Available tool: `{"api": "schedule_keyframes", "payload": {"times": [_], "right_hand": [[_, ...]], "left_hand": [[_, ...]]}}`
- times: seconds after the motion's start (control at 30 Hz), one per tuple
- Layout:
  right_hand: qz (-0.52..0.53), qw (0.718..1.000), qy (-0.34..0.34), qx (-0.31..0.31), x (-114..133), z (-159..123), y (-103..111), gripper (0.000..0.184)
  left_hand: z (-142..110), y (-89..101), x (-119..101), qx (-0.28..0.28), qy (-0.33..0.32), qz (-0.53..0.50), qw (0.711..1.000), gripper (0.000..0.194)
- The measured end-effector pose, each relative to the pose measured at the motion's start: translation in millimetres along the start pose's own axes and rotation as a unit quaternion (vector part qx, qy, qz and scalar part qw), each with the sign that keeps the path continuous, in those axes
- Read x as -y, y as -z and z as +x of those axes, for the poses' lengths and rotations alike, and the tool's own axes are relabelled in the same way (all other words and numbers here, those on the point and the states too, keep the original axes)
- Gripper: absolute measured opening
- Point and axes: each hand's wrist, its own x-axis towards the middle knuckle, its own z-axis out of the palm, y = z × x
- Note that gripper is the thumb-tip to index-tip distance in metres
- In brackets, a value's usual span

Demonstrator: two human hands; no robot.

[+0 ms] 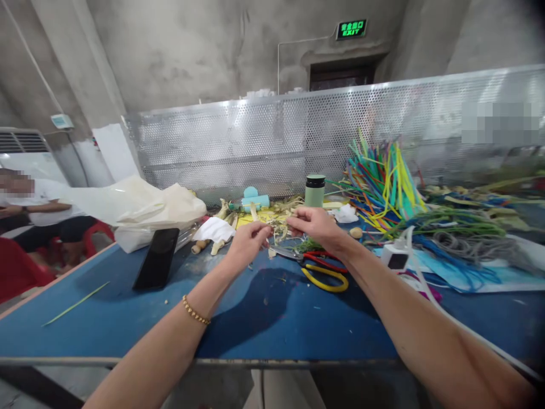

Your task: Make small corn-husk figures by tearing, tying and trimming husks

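My left hand (250,243) is raised over the middle of the blue table (170,324), fingers pinched together. Close by on the right, my right hand (313,225) makes a similar pinch, with a small gap between the two. Whatever the fingertips hold is too small to make out. Behind and below them lie pale, dried plant strips (293,211), some on a yellow surface. A pair of scissors (326,278) with one red and one yellow handle rests below my right wrist, blades towards the left.
A black phone (156,260), a cream plastic bag (157,204) and a crumpled white tissue (215,230) are on the left. Behind stand a green jar (314,193) and a perforated metal screen (238,147). Rightward are colourful strips (392,182) and a white charger (395,254). A person (46,204) sits far left.
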Motion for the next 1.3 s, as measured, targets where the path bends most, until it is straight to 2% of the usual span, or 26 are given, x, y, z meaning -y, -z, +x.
{"api": "schedule_keyframes", "payload": {"times": [0.03, 0.1, 0.27, 0.4, 0.6, 1.07, 1.3], "right_hand": [[-0.008, 1.000, 0.002, 0.023, 3, -2, -2, 0.033], [-0.022, 0.998, 0.008, 0.056, 8, -6, -7, 0.030], [-0.073, 0.993, 0.043, 0.086, 7, -8, -16, 0.025], [-0.058, 0.992, 0.038, 0.102, 7, -7, -14, 0.021], [-0.031, 0.998, 0.035, 0.052, 7, -7, -13, 0.021], [-0.039, 0.999, 0.021, 0.027, 6, -9, -24, 0.025], [0.025, 0.999, -0.012, 0.019, 7, -10, -28, 0.024]], "left_hand": [[1, 1.3, -3, -0.029, 0.006, -0.007, 1.000, 0.023], [1, 1.3, -7, -0.047, 0.013, -0.028, 0.998, 0.026], [-4, -5.7, -7, 0.003, 0.014, -0.124, 0.992, 0.025], [-4, -5.4, -5, -0.005, 0.014, -0.166, 0.986, 0.021], [-3, -4.1, -7, -0.019, 0.022, -0.164, 0.986, 0.015], [-4, -5.7, -9, -0.030, 0.020, -0.129, 0.991, 0.012], [-4, -5.5, -12, -0.044, 0.009, -0.116, 0.992, 0.006]]}}
